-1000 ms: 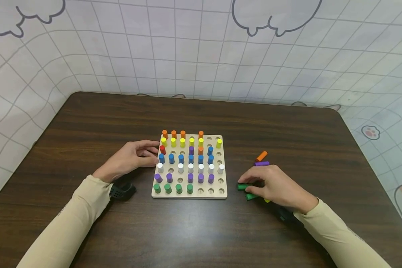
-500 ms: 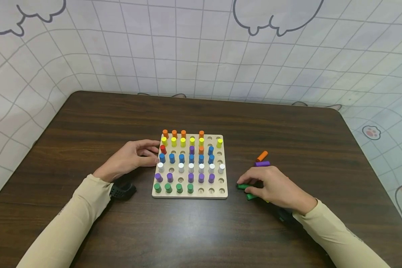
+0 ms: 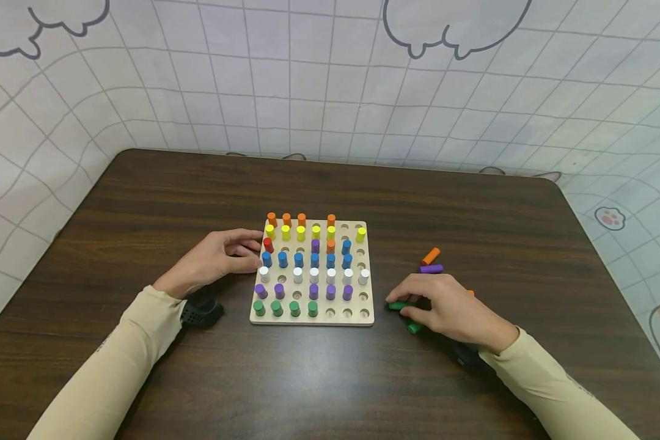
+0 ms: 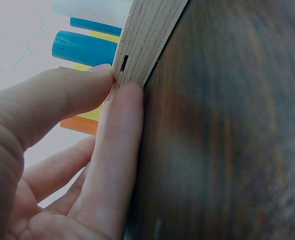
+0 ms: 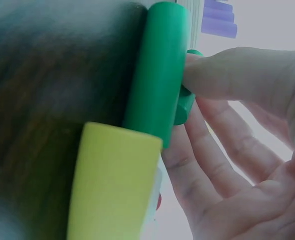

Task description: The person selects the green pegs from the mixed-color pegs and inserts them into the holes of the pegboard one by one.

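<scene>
A light wooden pegboard (image 3: 368, 281) lies flat on the dark table, bearing rows of coloured pegs. At its left edge is my left hand (image 3: 214, 258); the left wrist view has the thumb on the upper edge and a straight finger against the board's side (image 4: 137, 55). To the board's right, my right hand (image 3: 440, 305) pinches a green peg (image 3: 398, 305) between thumb and fingers, low over the table. A second green peg (image 3: 414, 327) lies just below that hand. In the right wrist view this loose green peg (image 5: 157, 75) sits beside a yellow peg (image 5: 112, 185).
Beyond the right hand lie a loose orange peg (image 3: 431, 256) and a purple peg (image 3: 431, 269). Part of another orange peg (image 3: 471, 293) shows behind the knuckles. Bare holes (image 3: 347, 313) are visible along the board's right side. A printed cloth (image 3: 330, 91) hangs behind the table.
My right hand has shifted slightly left with the green peg. The loose green peg beneath has turned, and an orange peg now shows behind the hand. The left hand is still.
</scene>
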`<state>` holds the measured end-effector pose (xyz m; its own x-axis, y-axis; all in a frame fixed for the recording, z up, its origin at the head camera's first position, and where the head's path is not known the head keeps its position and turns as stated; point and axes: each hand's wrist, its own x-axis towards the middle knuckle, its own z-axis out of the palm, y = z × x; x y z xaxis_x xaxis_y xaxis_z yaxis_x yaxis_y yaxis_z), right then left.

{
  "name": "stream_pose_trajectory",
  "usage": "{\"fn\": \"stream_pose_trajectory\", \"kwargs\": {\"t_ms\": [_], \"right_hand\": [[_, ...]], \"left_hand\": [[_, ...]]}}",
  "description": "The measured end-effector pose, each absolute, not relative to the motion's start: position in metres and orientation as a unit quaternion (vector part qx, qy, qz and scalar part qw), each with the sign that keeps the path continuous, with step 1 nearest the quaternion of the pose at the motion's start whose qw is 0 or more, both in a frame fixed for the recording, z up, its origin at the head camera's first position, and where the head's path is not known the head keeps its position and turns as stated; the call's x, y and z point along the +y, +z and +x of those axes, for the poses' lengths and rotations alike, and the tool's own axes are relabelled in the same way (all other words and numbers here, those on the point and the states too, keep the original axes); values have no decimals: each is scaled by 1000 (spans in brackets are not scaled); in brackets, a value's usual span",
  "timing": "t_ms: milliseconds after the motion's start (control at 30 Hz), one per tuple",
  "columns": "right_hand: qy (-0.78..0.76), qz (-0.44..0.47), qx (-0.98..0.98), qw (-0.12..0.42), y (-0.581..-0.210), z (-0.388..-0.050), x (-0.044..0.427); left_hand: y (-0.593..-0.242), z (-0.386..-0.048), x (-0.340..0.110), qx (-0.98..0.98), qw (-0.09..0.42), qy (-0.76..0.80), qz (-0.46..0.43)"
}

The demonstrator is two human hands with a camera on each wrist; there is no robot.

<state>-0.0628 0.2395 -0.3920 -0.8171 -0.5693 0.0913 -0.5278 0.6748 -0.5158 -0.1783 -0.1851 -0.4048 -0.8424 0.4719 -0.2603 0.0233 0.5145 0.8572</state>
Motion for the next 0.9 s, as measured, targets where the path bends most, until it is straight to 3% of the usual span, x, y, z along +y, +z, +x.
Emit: {"fn": "stream_pose_trajectory", "kwargs": {"t_ms": [300,900], "right_hand": [[-291,-288,912,10,-389,-61,239],[-300,-275,913,26,-381,-57,239]], "left_hand": [[-405,-178,-185,838,237,469,150],[-405,-178,-184,836,233,471,155]]}}
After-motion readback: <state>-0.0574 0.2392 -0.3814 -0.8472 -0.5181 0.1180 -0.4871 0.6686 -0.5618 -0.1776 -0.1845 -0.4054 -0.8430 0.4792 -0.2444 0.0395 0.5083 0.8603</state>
